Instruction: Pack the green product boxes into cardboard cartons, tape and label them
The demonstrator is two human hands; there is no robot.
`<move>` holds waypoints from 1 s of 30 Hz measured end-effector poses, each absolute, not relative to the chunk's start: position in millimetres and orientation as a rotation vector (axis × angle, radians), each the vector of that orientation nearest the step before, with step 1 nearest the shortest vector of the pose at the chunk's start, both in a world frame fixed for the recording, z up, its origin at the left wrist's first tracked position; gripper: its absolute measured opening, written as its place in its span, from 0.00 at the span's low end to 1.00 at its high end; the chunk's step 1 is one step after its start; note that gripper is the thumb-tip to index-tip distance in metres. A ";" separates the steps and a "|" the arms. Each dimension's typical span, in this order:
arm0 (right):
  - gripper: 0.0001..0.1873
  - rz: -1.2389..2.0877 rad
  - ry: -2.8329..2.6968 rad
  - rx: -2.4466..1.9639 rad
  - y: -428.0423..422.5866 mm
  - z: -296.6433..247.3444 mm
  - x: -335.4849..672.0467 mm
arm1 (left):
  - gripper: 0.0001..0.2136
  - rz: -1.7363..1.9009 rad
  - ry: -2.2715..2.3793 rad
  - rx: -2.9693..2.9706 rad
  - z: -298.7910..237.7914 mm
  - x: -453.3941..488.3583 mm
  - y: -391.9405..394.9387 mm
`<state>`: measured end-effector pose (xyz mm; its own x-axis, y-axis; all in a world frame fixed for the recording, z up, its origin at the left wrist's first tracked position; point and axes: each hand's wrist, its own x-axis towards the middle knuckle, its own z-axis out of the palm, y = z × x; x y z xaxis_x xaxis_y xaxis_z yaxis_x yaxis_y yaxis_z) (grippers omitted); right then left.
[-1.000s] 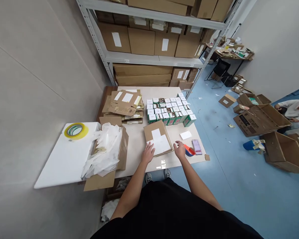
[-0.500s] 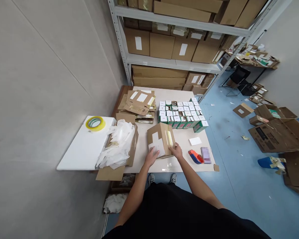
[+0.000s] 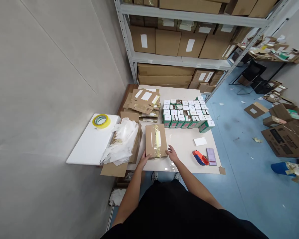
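Observation:
A cardboard box (image 3: 150,139) lies on the table in front of me, its taped top face showing a yellowish strip and white labels. My left hand (image 3: 144,160) grips its lower left corner, fingers partly hidden by the box. At the lower right edge, my right hand (image 3: 172,154) holds the box between thumb and fingers. Left of the box stands an open carton (image 3: 136,146) filled with white packing paper (image 3: 123,139). Behind it, several green-and-white small boxes (image 3: 185,113) stand in rows.
Flattened cardboard (image 3: 142,101) is stacked at the back left. A tape roll (image 3: 101,121) rests on a white board (image 3: 89,142). To the right lie a white card (image 3: 200,141), a red-and-blue tape dispenser (image 3: 200,158) and a blurred purple item (image 3: 211,156). A loaded shelf (image 3: 176,61) stands behind.
The box has been turned so its taped face points up, and it sits slightly farther left on the table. Both hands have shifted to its lower corners. My view has swung slightly left.

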<state>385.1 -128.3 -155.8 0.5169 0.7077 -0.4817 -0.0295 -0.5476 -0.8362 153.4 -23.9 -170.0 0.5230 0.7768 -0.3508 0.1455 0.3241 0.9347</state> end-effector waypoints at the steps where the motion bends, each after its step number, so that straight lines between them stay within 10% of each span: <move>1: 0.36 1.116 -0.549 -1.849 -128.5 -156.5 382.1 | 0.38 0.497 0.966 1.201 -169.9 153.0 -24.1; 30: 0.37 1.163 -0.765 -1.482 -184.0 -62.2 511.4 | 0.50 0.713 0.962 1.290 -62.5 258.2 -96.8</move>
